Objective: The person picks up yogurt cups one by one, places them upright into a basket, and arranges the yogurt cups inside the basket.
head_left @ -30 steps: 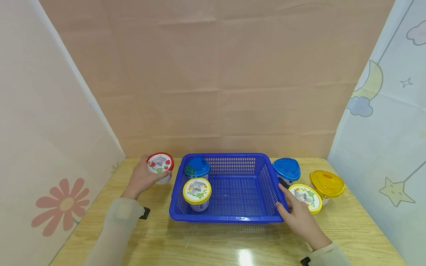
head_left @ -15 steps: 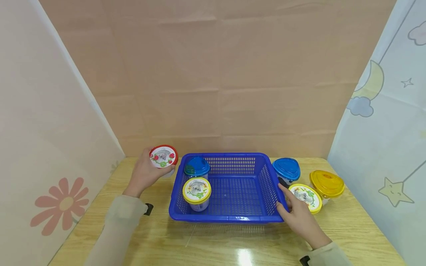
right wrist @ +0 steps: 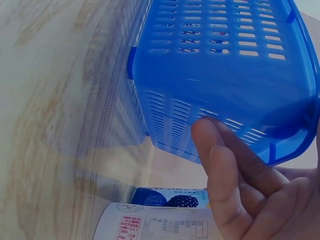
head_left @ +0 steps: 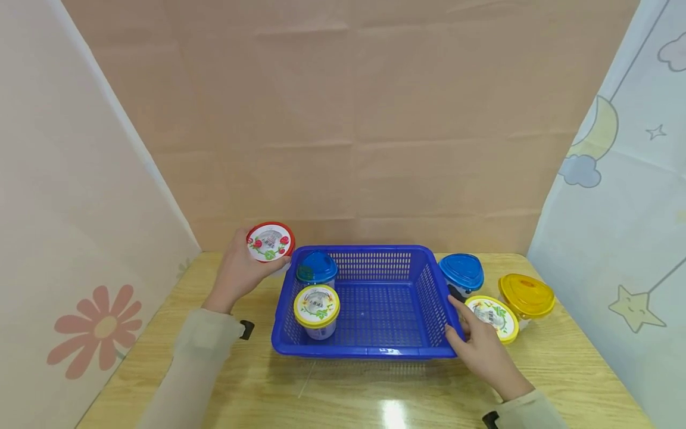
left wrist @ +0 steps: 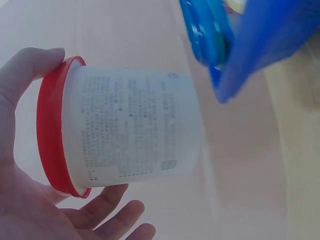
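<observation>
My left hand [head_left: 240,271] holds a white tub with a red strawberry-print lid [head_left: 270,242] above the table, by the basket's back left corner. In the left wrist view the tub's printed side [left wrist: 132,125] shows, with my thumb at the lid's edge and fingers beneath. A blue plastic basket [head_left: 364,351] stands in the middle. At its right rim my right hand [head_left: 485,351] grips the side; the right wrist view shows fingers [right wrist: 222,170] against the outer wall. Inside the basket, at its left, are a blue-lidded tub [head_left: 317,268] and a yellow-lidded tub [head_left: 317,307].
Right of the basket stand another blue-lidded tub [head_left: 462,272], a tub with a printed yellow lid [head_left: 495,319] and one with a plain yellow lid [head_left: 527,296]. The wooden table [head_left: 343,399] meets a brown backdrop [head_left: 343,149] behind and pale patterned panels at both sides.
My left hand has lifted the red-lidded tub up off the table and moved it slightly right, toward the basket's back left corner. The right hand and basket have stayed put.
</observation>
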Action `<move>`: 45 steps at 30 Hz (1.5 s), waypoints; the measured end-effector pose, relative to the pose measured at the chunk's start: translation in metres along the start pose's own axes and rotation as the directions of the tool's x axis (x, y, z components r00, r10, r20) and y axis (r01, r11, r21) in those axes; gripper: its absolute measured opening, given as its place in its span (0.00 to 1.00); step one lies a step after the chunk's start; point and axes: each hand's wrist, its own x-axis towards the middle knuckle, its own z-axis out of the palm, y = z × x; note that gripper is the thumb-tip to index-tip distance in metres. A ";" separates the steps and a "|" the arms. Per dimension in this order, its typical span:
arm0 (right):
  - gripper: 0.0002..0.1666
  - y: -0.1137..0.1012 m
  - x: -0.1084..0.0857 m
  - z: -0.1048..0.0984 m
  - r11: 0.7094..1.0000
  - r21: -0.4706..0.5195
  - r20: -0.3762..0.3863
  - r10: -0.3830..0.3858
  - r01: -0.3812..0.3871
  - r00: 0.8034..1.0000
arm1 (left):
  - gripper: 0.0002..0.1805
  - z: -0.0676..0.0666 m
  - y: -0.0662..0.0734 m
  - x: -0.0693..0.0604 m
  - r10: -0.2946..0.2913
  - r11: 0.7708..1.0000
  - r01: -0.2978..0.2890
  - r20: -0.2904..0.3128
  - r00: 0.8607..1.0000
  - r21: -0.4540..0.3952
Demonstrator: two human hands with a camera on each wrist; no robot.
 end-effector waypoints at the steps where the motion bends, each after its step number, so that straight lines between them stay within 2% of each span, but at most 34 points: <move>1: 0.39 0.000 0.000 0.000 1.000 -0.001 -0.001 0.000 0.000 1.000 | 0.58 0.000 0.003 0.001 0.013 1.000 -0.013 -0.002 1.000 -0.013; 6: 0.39 0.001 0.000 0.000 1.000 0.007 -0.008 -0.002 0.003 1.000 | 0.57 0.001 0.020 0.001 0.028 0.997 -0.025 0.028 0.999 -0.079; 12: 0.38 0.001 0.000 0.001 1.000 0.005 -0.016 -0.009 0.010 1.000 | 0.58 0.006 0.039 0.001 0.005 0.996 0.001 0.074 0.997 -0.088; 24: 0.38 0.002 0.000 0.000 0.999 -0.008 -0.039 -0.042 0.042 0.998 | 0.59 0.021 0.074 0.009 0.038 0.986 -0.024 0.085 0.996 -0.163; 32: 0.38 0.002 -0.001 0.001 0.999 -0.020 -0.028 -0.025 0.025 0.999 | 0.55 0.040 0.084 0.014 0.075 0.990 -0.063 0.094 0.993 -0.129; 45: 0.37 0.007 0.000 0.003 0.998 -0.017 -0.052 -0.066 0.065 0.996 | 0.52 0.072 0.093 0.016 0.073 0.989 -0.055 0.135 0.988 -0.136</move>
